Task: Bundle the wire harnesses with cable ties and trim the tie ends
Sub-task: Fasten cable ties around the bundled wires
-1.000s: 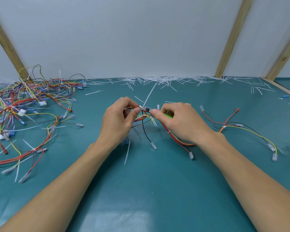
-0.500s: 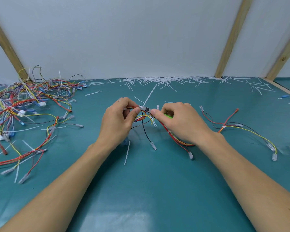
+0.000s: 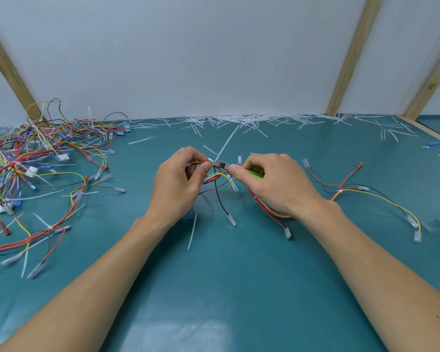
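Teal mat (image 3: pixel 214 288), left hand (image 3: pixel 178 184) pinching wire harness (image 3: pixel 215 177), right hand (image 3: pixel 272 184) gripping green-handled cutter (image 3: pixel 222 164) between hands

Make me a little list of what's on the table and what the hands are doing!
left hand: pinches the wire bundle
right hand: holds the green-handled cutters
cutter tip: at the long white tie tail sticking up from the bundle
far left: pile of wires
right: another wire set lying flat
back edge: lots of cut tie bits
table: teal
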